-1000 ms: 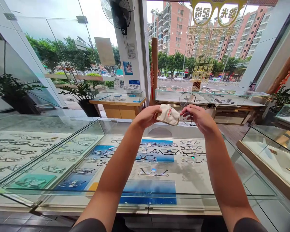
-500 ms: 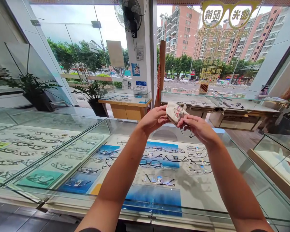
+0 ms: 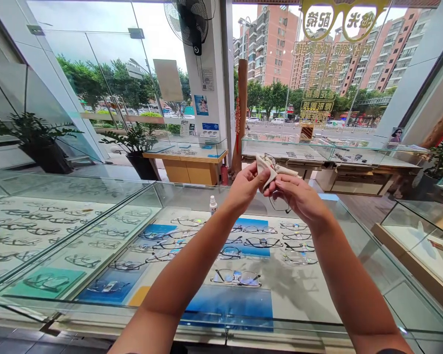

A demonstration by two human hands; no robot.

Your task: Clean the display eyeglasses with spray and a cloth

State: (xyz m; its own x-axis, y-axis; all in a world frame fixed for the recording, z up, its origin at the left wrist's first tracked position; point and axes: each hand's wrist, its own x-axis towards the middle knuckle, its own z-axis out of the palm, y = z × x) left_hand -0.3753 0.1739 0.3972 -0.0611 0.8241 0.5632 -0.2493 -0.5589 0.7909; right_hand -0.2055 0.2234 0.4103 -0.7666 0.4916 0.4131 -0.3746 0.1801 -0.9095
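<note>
Both my hands are raised close together above the glass display case (image 3: 299, 295). My left hand (image 3: 250, 183) pinches a cream cloth (image 3: 265, 171), its thumb pressed on the folded fabric. Thin-framed eyeglasses (image 3: 279, 202) are partly wrapped in the cloth, with a rim showing below the fingers. My right hand (image 3: 295, 192) is closed on the eyeglasses, its fingertips touching the cloth. The exact grip on the frame is hidden by the fingers and fabric.
Several pairs of glasses, such as this rimless pair (image 3: 237, 278), lie inside the case. A small white bottle (image 3: 213, 204) stands beyond my left forearm. Another glass case (image 3: 428, 236) stands at the right; potted plants (image 3: 133, 147) are by the windows.
My left hand has moved in over the cloth, which is now folded and bunched around the glasses instead of spread with its printing showing. The white bottle has come into view.
</note>
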